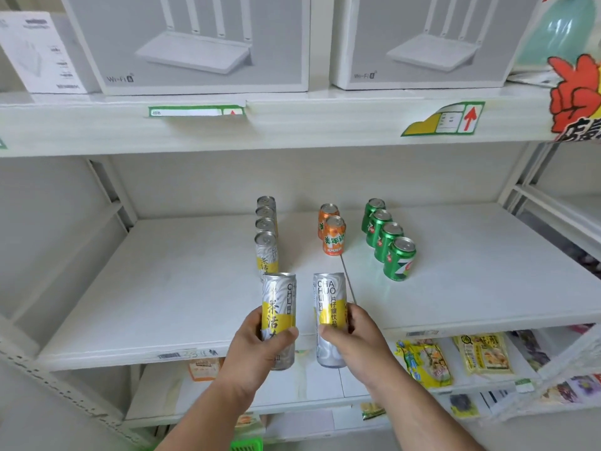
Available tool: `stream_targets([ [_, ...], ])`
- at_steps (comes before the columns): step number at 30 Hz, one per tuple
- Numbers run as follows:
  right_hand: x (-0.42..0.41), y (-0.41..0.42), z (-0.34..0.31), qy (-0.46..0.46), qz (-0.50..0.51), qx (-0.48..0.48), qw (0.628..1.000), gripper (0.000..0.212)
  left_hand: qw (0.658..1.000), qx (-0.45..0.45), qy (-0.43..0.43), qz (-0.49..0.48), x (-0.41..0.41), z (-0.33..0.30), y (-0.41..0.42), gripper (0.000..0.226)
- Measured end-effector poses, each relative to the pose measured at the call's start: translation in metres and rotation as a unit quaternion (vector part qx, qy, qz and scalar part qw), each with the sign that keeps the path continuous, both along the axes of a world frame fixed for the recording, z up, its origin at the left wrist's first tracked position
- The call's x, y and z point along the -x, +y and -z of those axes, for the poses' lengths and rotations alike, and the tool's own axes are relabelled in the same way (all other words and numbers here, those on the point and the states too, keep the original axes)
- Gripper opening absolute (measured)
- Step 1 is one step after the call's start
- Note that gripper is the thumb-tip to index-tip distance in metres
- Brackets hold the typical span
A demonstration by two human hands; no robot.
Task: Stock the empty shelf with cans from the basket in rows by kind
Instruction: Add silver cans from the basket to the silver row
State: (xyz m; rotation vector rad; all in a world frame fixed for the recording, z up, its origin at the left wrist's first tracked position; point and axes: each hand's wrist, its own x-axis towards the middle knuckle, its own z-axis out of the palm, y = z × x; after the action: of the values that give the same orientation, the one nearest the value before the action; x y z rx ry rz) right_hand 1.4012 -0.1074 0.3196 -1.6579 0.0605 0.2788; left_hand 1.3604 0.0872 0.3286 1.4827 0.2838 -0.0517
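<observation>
Head view: the left hand (260, 340) grips one tall silver-yellow can (279, 307) upright before the shelf (162, 288) edge. Right of it, the right hand (354, 333) grips a second tall can (329, 304). On the shelf behind stand a silver row (266, 232), two orange cans (332, 231) and four green cans (388, 239).

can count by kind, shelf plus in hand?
Silver-yellow tea cans: 6, with 4 in the shelf row, 1 in the left hand, 1 in the right hand
Orange cans: 2
Green cans: 4
Total: 12
</observation>
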Motion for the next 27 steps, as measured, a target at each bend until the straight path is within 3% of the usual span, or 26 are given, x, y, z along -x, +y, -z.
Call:
stream_targets([
  [7,-0.025,0.004,0.013,0.000,0.014,0.014,1.000,0.040,0.999,-0.037,0.008,-0.001,-0.027,0.011,0.015,0.032],
  [15,-0.058,-0.019,0.026,-0.004,0.049,0.006,0.999,0.046,0.997,-0.080,0.012,-0.008,-0.062,0.023,0.018,0.039],
  [20,-0.081,-0.039,0.036,-0.020,0.073,0.006,0.997,0.039,0.993,-0.114,0.023,-0.023,-0.080,0.035,0.015,0.040],
  [27,-0.114,-0.113,0.045,-0.056,0.198,0.025,0.978,0.043,0.988,-0.147,0.038,-0.028,-0.095,0.058,0.013,0.044],
])
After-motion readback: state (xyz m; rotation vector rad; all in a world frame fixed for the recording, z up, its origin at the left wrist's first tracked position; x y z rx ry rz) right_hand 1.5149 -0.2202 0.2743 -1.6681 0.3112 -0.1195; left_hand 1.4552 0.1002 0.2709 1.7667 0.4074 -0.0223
